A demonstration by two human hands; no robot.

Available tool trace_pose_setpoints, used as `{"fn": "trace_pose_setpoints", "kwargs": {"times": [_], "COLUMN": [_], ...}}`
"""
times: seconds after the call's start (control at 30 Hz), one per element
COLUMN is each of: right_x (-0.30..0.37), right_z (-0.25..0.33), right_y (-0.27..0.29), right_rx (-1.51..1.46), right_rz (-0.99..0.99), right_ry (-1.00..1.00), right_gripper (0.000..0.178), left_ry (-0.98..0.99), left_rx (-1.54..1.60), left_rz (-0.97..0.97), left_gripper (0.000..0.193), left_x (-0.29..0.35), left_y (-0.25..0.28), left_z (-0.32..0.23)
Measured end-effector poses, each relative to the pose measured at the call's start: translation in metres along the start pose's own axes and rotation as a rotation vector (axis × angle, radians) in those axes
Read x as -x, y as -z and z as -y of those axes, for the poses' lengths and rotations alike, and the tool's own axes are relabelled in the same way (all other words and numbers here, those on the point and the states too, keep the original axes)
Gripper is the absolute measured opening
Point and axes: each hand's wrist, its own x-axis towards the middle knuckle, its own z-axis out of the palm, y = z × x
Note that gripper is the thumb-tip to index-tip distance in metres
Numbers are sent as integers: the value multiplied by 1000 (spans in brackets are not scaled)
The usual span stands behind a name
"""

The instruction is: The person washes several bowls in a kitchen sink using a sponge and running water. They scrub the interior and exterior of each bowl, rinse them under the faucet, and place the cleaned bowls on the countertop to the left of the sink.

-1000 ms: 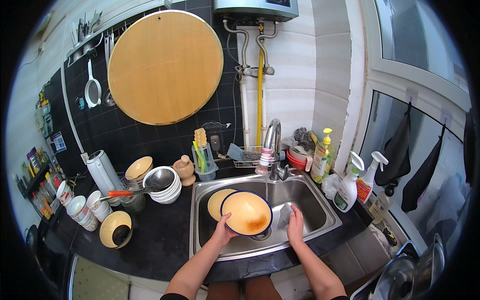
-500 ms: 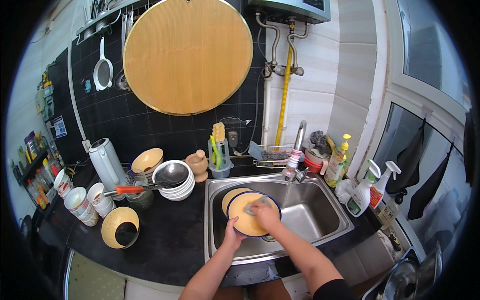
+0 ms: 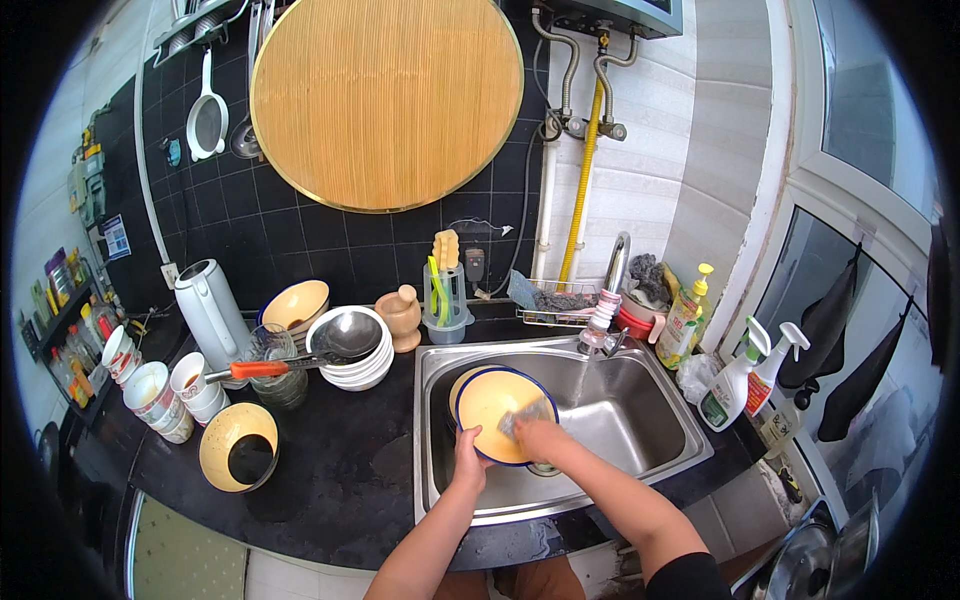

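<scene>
Over the left part of the steel sink point(image 3: 650, 462), I hold a pale yellow bowl point(image 3: 487, 398) with a blue rim, its inside tilted up toward me. My left hand point(image 3: 469, 457) grips its near left edge, thumb on the rim and fingers hidden underneath. Pressed to the bowl's inner right side is a grey scouring pad point(image 3: 528, 411), with my right hand point(image 3: 541, 441) closed on it. Just behind the held bowl shows part of another yellow bowl point(image 3: 455, 385) in the sink. Water runs from the faucet point(image 3: 611, 290) to the right of the bowl.
Left of the sink stand stacked white bowls point(image 3: 362, 372) with a ladle point(image 3: 345, 335) on top, a yellow bowl with dark liquid point(image 3: 222, 447), a kettle point(image 3: 212, 315) and stacked paper cups point(image 3: 198, 385). Spray bottles point(image 3: 735, 375) and a pump bottle point(image 3: 685, 320) line the right side.
My right hand has moved the scouring pad a little down and right across the bowl's inside. My left hand keeps its hold. The whole view has shifted slightly.
</scene>
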Motion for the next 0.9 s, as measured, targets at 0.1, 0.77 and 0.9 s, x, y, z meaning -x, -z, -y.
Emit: {"fn": "trace_pose_setpoints", "kwargs": {"times": [0.1, 0.77, 0.9], "right_x": [23, 16, -11], "right_z": [24, -26, -6], "right_y": [18, 38, 48], "right_rx": [-274, -67, -119], "right_rz": [78, -895, -898], "right_ry": [187, -82, 107], "right_gripper": [44, 10, 18], "left_ry": [17, 202, 241], "left_rx": [110, 77, 27], "left_rz": [42, 153, 243], "left_gripper": [42, 47, 48], "left_x": [-5, 21, 17], "left_y": [6, -13, -13], "left_z": [3, -14, -7]}}
